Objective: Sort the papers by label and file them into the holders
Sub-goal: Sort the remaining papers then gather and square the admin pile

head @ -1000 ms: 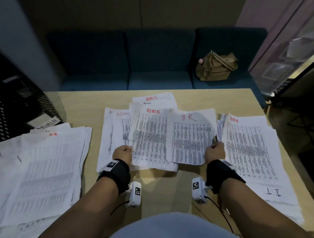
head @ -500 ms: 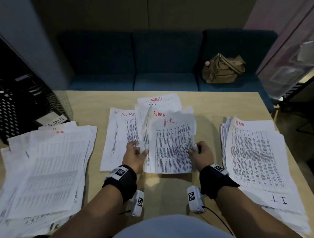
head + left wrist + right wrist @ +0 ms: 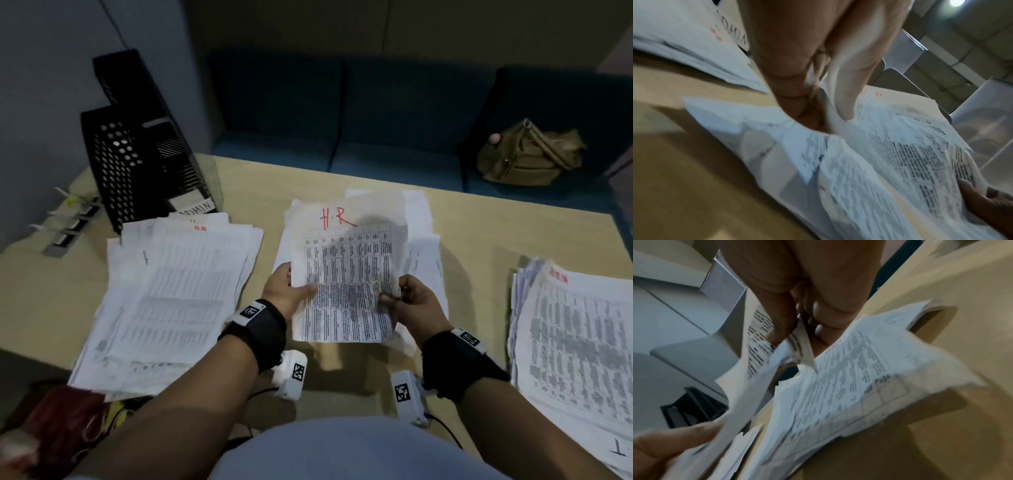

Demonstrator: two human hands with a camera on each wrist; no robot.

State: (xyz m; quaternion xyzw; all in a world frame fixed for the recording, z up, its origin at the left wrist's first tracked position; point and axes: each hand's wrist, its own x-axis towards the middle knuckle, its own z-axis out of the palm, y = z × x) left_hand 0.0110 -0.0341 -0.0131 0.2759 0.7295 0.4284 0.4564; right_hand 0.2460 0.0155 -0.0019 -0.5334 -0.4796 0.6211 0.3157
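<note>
A stack of printed sheets topped by one marked "H.R" in red (image 3: pixel 346 274) is lifted off the table between both hands. My left hand (image 3: pixel 291 291) grips its left edge, thumb lying across the print (image 3: pixel 844 97). My right hand (image 3: pixel 404 301) pinches the right edge (image 3: pixel 797 337), and a thin pen-like object shows between its fingers. Other ADMIN sheets (image 3: pixel 421 246) lie under and behind the lifted stack. The black perforated holders (image 3: pixel 137 154), with an "ADMIN" tag at the base, stand at the table's far left.
A large loose pile of papers (image 3: pixel 178 301) covers the left of the wooden table (image 3: pixel 479 233). Another pile headed ADMIN (image 3: pixel 575 342) lies at the right edge. A blue sofa with a tan bag (image 3: pixel 527 157) runs behind the table. Red patterned cloth (image 3: pixel 61 428) sits near left.
The spread ADMIN and H.R sheets were drawn together and raised off the table as one stack in both hands. The view has swung left, bringing the holders into sight.
</note>
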